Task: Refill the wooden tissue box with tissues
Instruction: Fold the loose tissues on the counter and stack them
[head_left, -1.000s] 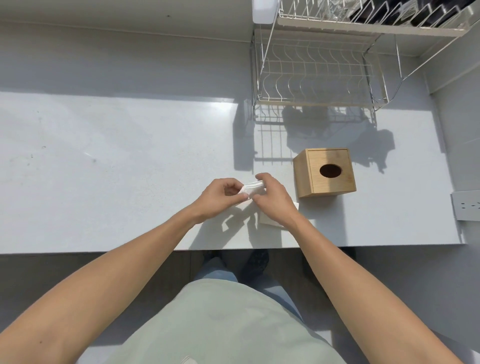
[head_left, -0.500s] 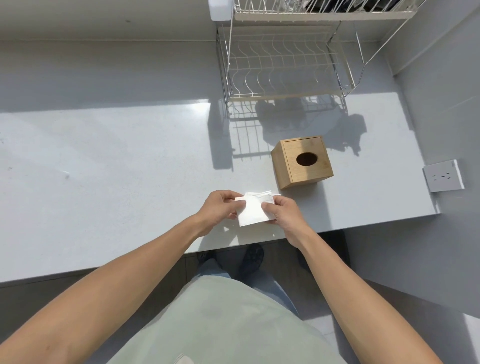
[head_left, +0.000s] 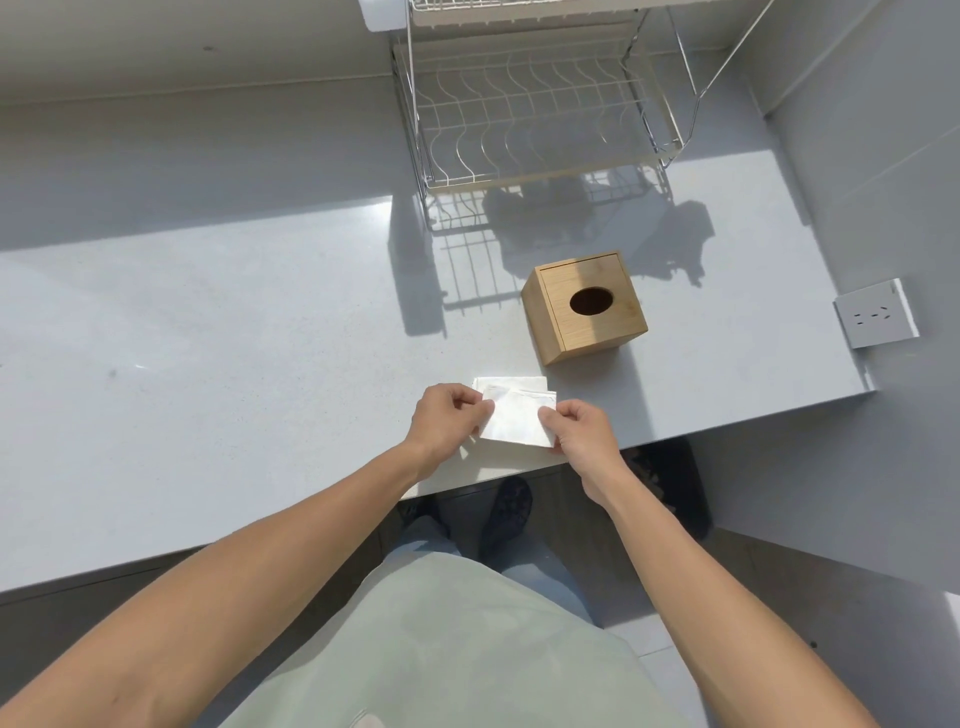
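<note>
A wooden tissue box (head_left: 584, 307) with a dark oval hole in its top stands on the white counter (head_left: 234, 338), right of centre. Just in front of it, near the counter's front edge, I hold a white folded tissue (head_left: 517, 422) between both hands. My left hand (head_left: 447, 423) pinches its left edge and my right hand (head_left: 579, 434) pinches its right edge. A small stack of white tissues (head_left: 511, 384) lies on the counter right behind the held one, partly hidden by it.
A wire dish rack (head_left: 535, 114) stands at the back of the counter behind the box. A wall socket (head_left: 875, 314) sits on the right wall. The counter ends on the right just past the box.
The tissue was bunched between my fingers a second ago; now it is spread flat between both hands. My view has shifted, so the box and rack sit further left in frame.
</note>
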